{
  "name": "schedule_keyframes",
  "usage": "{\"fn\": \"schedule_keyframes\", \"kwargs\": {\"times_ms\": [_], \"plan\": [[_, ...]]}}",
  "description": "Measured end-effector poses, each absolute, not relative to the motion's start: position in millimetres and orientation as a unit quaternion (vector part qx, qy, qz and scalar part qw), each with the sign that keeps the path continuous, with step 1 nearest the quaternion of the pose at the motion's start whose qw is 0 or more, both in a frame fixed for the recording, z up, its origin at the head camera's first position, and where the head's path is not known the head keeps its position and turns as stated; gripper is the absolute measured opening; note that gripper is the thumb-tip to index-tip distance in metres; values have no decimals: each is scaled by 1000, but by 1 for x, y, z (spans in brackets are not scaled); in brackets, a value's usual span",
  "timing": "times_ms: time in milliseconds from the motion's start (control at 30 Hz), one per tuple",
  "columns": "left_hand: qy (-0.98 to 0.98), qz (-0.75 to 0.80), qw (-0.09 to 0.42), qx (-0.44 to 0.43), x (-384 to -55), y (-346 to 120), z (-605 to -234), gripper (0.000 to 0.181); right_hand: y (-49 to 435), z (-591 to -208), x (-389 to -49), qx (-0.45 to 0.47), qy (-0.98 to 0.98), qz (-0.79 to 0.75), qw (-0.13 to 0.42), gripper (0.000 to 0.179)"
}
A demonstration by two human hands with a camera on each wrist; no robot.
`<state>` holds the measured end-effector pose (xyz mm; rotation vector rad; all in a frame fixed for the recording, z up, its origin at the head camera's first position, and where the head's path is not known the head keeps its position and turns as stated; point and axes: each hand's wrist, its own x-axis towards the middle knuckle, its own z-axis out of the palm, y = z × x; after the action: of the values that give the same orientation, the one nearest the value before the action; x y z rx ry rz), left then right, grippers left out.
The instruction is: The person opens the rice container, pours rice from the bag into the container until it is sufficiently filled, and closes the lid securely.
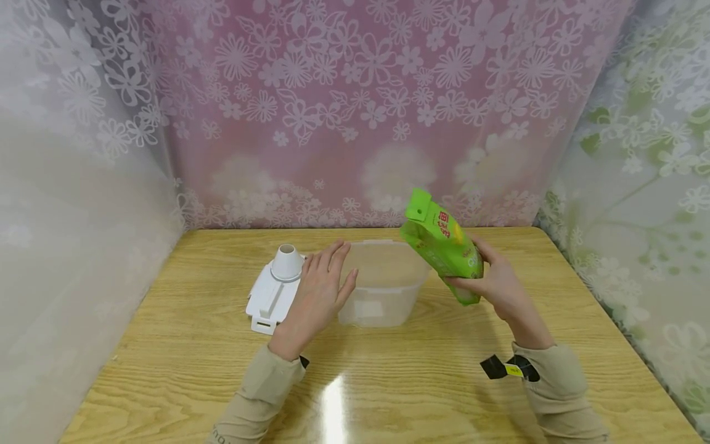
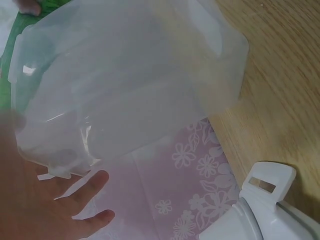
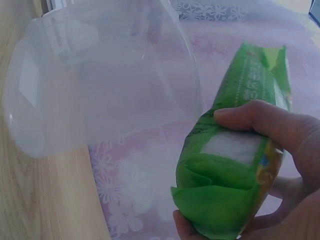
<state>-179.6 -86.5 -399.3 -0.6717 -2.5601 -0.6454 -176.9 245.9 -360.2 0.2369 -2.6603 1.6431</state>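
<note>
My right hand (image 1: 499, 285) grips a green plastic bag (image 1: 446, 246) by its lower end, thumb on one side and fingers round the other. The bag leans left, its top above the right rim of a clear plastic container (image 1: 383, 302). In the right wrist view the bag (image 3: 227, 165) shows a small see-through window with something white behind it. My left hand (image 1: 318, 293) hovers at the container's left side with fingers spread and nothing held. In the left wrist view its fingertips lie near the container's (image 2: 130, 85) rim; whether they touch it I cannot tell.
A white lid (image 1: 272, 302) with a cone-shaped spout (image 1: 286, 262) lies on the wooden table (image 1: 194, 370), left of the container and partly behind my left hand. Flowered curtains (image 1: 333, 111) enclose the table at the back and both sides.
</note>
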Motion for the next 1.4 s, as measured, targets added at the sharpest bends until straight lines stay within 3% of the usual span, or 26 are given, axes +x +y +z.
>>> {"fn": "schedule_keyframes", "kwargs": {"times_ms": [400,700,1400], "plan": [[-912,-320,158,-202,-184,-86,-400,70,242,-348,-181,79,-867,492,-21,91],[-907,-324,164,-213,-185,-86,-402,69,243,-336,-184,109,-887,448,-38,89],[-908,-328,156,-211,-186,-88,-402,68,234,-337,-185,132,-901,403,88,78]]}}
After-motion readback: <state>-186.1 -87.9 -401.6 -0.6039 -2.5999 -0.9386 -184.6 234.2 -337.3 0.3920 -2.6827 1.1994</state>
